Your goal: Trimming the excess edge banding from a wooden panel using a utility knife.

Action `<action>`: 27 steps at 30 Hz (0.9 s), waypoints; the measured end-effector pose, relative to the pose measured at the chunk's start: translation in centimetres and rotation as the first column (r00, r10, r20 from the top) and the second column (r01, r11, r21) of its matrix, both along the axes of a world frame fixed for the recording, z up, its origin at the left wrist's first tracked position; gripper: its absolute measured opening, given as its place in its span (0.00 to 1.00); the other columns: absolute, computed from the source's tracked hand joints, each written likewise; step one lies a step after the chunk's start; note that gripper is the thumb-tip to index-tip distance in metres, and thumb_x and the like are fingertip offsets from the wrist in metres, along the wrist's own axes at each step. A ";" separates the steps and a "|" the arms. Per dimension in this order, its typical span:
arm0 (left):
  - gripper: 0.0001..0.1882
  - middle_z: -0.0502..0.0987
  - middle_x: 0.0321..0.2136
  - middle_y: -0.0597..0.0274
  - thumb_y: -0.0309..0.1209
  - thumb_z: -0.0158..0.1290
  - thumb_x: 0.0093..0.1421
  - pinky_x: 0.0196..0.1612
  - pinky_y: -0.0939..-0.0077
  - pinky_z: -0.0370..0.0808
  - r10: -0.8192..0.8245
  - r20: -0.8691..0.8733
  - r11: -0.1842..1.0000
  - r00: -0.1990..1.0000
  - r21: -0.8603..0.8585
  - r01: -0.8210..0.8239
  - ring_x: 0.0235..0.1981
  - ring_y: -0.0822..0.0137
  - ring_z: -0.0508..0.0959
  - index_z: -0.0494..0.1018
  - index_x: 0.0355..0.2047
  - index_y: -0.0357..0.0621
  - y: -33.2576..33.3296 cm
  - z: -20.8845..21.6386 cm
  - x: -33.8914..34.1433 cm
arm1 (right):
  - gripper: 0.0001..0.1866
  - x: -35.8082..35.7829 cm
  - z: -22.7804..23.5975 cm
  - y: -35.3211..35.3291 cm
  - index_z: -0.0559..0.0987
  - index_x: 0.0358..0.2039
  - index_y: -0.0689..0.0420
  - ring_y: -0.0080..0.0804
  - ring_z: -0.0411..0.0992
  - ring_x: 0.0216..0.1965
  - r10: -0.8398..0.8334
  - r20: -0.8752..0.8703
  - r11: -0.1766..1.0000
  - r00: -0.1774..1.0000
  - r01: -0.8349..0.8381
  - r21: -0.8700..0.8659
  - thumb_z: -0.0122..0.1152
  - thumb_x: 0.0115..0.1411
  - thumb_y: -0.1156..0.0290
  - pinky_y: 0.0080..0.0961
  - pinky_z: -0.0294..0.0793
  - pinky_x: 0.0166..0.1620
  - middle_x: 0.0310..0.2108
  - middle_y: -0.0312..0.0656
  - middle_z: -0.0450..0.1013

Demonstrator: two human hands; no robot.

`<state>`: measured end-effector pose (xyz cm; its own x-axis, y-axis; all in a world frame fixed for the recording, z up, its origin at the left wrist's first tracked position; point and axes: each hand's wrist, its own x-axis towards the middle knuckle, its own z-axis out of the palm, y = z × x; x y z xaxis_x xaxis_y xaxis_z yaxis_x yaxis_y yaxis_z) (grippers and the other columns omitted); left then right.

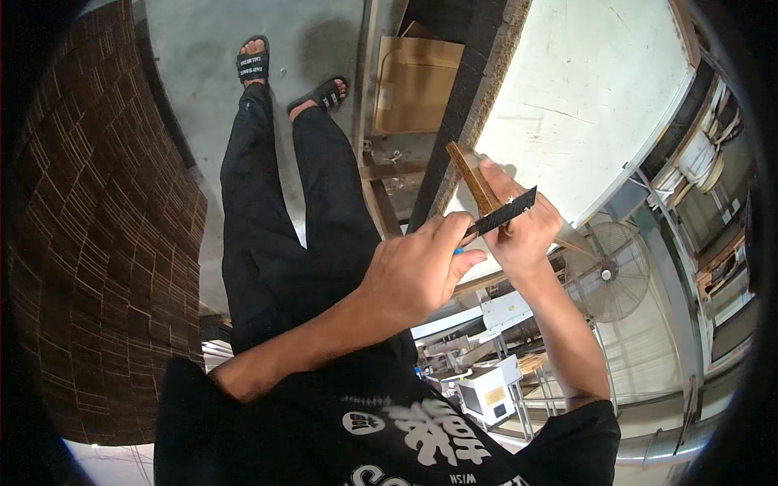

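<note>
As we look from the left, the stack (105, 227) comes first, brown and well apart from our hands. Next is our left hand (409, 271), its fingers curled around the handle (459, 250), of which only a little blue shows. Beyond it the strip (468, 170), brown and wood-like, slants in the air over the left edge of the table (592, 105), near that edge's lower end. The dark blade (512, 210) crosses the strip's lower end; whether they touch we cannot tell. Our right hand (528, 231) holds the strip from the right, fingers narrow around it. Farther right, the fan (606, 275) stands past the table's lower right corner.

We judge the work to be under way: the strip is gripped and the blade is up to it. Pale flecks on the blade may hint at some trimming or scraping done, but no finished cut is clear to us, so how much is left we cannot tell.
</note>
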<state>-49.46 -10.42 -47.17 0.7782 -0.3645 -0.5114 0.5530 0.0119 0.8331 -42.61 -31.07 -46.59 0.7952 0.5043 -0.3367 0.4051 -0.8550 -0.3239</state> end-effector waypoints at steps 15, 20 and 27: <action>0.18 0.77 0.33 0.45 0.42 0.49 0.81 0.34 0.56 0.77 0.180 -0.103 0.982 0.978 -0.039 -0.185 0.30 0.45 0.81 0.69 0.51 0.36 -1.6 0.5 -1.6 | 0.30 0.0 0.3 0.3 0.87 0.53 0.55 0.39 0.88 0.43 0.021 0.035 0.999 0.999 -0.020 -0.025 0.65 0.45 0.80 0.31 0.86 0.44 0.47 0.42 0.88; 0.18 0.78 0.33 0.45 0.39 0.59 0.73 0.34 0.51 0.78 0.031 0.027 0.994 0.999 0.109 -0.034 0.32 0.39 0.83 0.70 0.51 0.37 -0.6 0.3 -1.2 | 0.31 -0.1 0.0 0.2 0.87 0.54 0.56 0.39 0.88 0.43 0.013 0.034 1.000 0.999 -0.013 -0.007 0.65 0.45 0.80 0.31 0.86 0.44 0.47 0.42 0.88; 0.15 0.78 0.31 0.40 0.35 0.56 0.76 0.35 0.49 0.77 0.022 -0.059 0.999 0.998 0.048 -0.020 0.32 0.36 0.82 0.69 0.51 0.36 -0.5 1.1 -0.4 | 0.32 -0.1 0.0 0.0 0.86 0.55 0.55 0.39 0.88 0.43 0.024 0.071 1.000 0.997 -0.025 0.010 0.66 0.45 0.79 0.32 0.86 0.44 0.48 0.42 0.88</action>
<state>-49.87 -10.89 -46.11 0.7531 -0.3226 -0.5733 0.6017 -0.0146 0.7986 -42.72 -31.07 -46.58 0.8042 0.5271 -0.2745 0.4479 -0.8411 -0.3031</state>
